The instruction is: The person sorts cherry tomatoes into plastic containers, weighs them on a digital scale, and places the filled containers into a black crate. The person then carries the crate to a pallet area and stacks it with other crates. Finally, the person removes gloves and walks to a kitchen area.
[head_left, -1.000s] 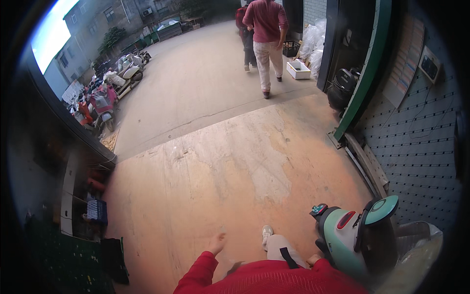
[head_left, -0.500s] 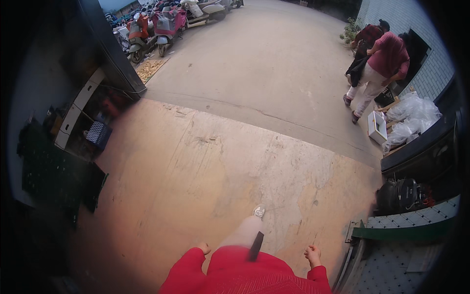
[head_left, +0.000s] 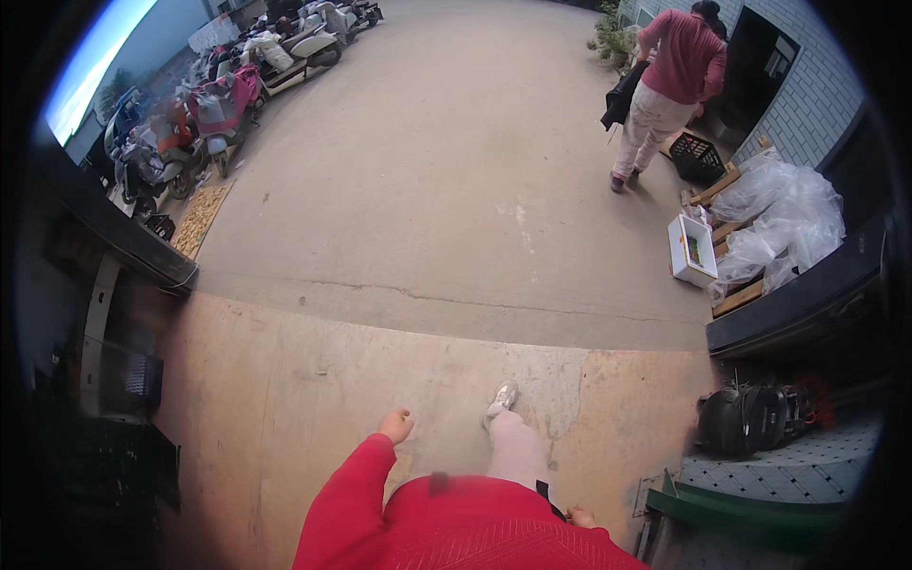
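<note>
My left hand hangs ahead of my red sleeve, over the tan floor, with its fingers loosely bent and a little apart. I see nothing in it. My right hand is low beside my pale trouser leg; its fingers are mostly hidden, so I cannot tell how they are held. A dark strap shows at the edge of my red top, close to the right hand. My white shoe is stepping forward on the floor.
Past the floor's edge lies grey concrete. Parked scooters line the left. At the right, a person walks near a doorway, by a black crate, a white box and plastic bags. A green-edged structure stands beside me.
I have moved forward, closer to the concrete. My left hand has swung forward, and my right hand has swung back to my side. The person ahead has walked farther off; a second person no longer shows.
</note>
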`<state>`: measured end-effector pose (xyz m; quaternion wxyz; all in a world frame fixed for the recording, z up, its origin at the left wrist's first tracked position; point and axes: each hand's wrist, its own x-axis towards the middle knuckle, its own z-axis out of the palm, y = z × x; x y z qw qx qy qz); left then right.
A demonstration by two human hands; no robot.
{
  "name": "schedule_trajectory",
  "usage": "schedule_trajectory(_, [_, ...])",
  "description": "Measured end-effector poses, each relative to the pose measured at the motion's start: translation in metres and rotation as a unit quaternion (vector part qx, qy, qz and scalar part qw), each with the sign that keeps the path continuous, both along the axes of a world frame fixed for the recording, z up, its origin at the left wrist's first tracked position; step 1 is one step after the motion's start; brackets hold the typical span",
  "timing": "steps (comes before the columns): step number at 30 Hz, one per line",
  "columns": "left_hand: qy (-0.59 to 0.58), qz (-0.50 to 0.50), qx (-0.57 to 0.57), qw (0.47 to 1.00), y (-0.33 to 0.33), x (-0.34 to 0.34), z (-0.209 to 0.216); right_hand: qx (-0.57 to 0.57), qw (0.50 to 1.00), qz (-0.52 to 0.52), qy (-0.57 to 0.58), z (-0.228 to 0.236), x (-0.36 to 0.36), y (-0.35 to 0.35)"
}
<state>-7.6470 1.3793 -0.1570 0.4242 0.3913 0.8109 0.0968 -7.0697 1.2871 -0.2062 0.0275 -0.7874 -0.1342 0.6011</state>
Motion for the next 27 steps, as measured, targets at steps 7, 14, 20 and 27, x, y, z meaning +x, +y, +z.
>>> schedule_trajectory(7, [-0.063,-0.048,-0.146,0.986,0.157,0.015,0.008,0.253,0.955,0.151,-0.045,0.067,-0.047,0.406])
schedule_trajectory(14, [-0.034,-0.134,-0.189,0.972,0.378,0.056,-0.017,0.336,0.936,0.106,0.02,0.068,-0.032,0.682])
schedule_trajectory(20, [0.052,-0.054,-0.076,0.994,0.708,0.092,-0.004,-0.046,0.988,0.139,-0.044,0.05,0.047,0.764])
schedule_trajectory(27, [0.015,-0.158,0.072,0.985,1.087,0.166,0.056,0.071,0.981,-0.154,-0.094,0.037,0.093,0.896])
